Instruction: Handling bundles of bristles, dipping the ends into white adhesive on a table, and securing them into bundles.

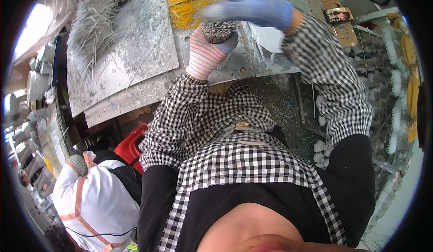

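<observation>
My left hand point(208, 53), in a pink and blue striped knit glove, is wrapped round an upright bundle of bristles point(219, 32). The bundle's speckled dark-grey and white ends stick out above the fist. Just above it my right hand point(246, 4), in a blue glove, reaches across to the left. Motion blurs this hand, but its thumb and fingers look apart, and I see nothing held between them. Partly beneath the right hand, a heap of yellow rubber bands point(184, 13) lies on the worktable.
A pile of loose pale bristles point(101, 24) covers the left of the grey metal worktable point(153, 49). A white sheet-like piece point(269, 37) lies right of my left hand. A phone point(338, 14) stands at the far right, near racks of white brushes point(370, 85). Another person point(97, 202) is at lower left.
</observation>
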`<state>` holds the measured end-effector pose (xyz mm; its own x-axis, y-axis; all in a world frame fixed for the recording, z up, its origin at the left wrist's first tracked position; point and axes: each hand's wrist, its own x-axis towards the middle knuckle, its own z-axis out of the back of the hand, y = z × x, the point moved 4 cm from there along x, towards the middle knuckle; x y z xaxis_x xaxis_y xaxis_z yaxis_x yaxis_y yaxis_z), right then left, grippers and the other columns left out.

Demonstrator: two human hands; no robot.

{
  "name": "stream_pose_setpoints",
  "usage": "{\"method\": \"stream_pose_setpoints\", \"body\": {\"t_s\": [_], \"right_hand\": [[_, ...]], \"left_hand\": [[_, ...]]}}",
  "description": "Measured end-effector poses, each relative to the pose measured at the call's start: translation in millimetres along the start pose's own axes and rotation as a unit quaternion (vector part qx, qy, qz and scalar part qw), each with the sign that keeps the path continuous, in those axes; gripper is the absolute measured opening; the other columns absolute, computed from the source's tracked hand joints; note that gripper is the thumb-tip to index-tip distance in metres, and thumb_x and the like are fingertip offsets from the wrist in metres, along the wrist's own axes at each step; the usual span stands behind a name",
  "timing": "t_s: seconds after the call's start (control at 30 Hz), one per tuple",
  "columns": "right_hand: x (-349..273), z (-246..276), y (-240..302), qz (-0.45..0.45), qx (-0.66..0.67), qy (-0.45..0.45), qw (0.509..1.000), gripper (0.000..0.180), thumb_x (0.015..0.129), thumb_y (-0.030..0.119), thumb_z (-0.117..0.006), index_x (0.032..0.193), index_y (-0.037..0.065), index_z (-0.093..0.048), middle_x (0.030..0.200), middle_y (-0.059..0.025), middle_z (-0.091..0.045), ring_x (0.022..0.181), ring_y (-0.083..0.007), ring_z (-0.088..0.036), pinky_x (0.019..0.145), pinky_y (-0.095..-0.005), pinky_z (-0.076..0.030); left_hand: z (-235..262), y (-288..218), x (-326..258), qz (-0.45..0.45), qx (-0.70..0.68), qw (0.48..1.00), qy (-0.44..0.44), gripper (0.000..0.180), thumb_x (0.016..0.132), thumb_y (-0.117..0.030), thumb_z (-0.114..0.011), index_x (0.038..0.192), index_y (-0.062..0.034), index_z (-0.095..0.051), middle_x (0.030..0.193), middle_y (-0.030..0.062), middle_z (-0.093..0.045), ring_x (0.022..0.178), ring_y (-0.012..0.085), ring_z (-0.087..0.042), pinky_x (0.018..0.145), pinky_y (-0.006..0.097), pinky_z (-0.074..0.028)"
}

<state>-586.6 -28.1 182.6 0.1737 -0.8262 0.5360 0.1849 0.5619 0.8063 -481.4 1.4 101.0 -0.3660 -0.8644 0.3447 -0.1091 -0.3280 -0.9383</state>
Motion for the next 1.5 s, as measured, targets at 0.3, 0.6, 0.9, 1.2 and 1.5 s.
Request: {"method": "stream_pose_setpoints", "body": {"t_s": [0.3,0.6,0.9,1.2,1.5], "right_hand": [[-106.2,-21.1,-70.8,-0.233,-0.202,0.178,0.935,0.093,0.08,0.039,-0.079,0.153,0.009,-0.031,0.143,-0.0156,-0.052,0.13,-0.031,-0.053,0.116,-0.0413,-0.038],[-125.1,-61.7,-124.0,-0.11,-0.358,0.153,0.914,0.067,0.087,0.053,-0.067,0.135,0.01,-0.052,0.125,-0.0089,-0.065,0.116,-0.0273,-0.061,0.102,-0.0378,-0.049],[-129.7,-49.7,-126.1,-0.13,-0.159,0.129,0.97,0.057,0.094,0.047,-0.064,0.133,0.007,-0.054,0.12,-0.0071,-0.066,0.107,-0.0219,-0.065,0.094,-0.0353,-0.055],[-123.7,-40.4,-111.1,-0.305,-0.286,0.321,0.85,0.072,0.099,0.057,-0.047,0.153,0.014,-0.026,0.15,-0.015,-0.04,0.133,-0.0284,-0.048,0.111,-0.042,-0.043],[-132.5,-49.4,-106.0,-0.173,-0.224,0.188,0.94,0.067,0.09,0.051,-0.065,0.137,0.009,-0.042,0.133,-0.0137,-0.052,0.121,-0.0272,-0.053,0.101,-0.0389,-0.049]], "left_hand": [[3.6,7.2,-2.8,0.014,0.01,1.0,-0.02,0.028,0.082,-0.012,-0.079,0.107,-0.0017,-0.071,0.097,0.0073,-0.075,0.088,0.0158,-0.072,0.08,0.03,-0.058],[6.4,15.3,-4.8,-0.11,0.209,0.972,-0.005,0.031,0.083,-0.017,-0.08,0.111,-0.0059,-0.071,0.104,0.0084,-0.073,0.094,0.0196,-0.071,0.085,0.034,-0.059],[8.5,-88.3,47.3,-0.241,0.298,0.893,0.236,0.066,0.076,-0.028,-0.075,0.134,-0.0115,-0.05,0.117,0.0144,-0.062,0.109,0.0333,-0.061,0.096,0.046,-0.051],[-6.1,-82.8,55.5,-0.213,0.5,0.763,0.35,0.025,0.081,-0.02,-0.068,0.101,-0.0044,-0.065,0.097,0.0137,-0.062,0.091,0.0331,-0.064,0.081,0.042,-0.054],[-10.0,-87.8,40.2,-0.287,0.517,0.736,0.331,0.028,0.079,-0.017,-0.065,0.104,-0.0044,-0.062,0.098,0.0118,-0.062,0.094,0.0295,-0.064,0.082,0.037,-0.054]]}}
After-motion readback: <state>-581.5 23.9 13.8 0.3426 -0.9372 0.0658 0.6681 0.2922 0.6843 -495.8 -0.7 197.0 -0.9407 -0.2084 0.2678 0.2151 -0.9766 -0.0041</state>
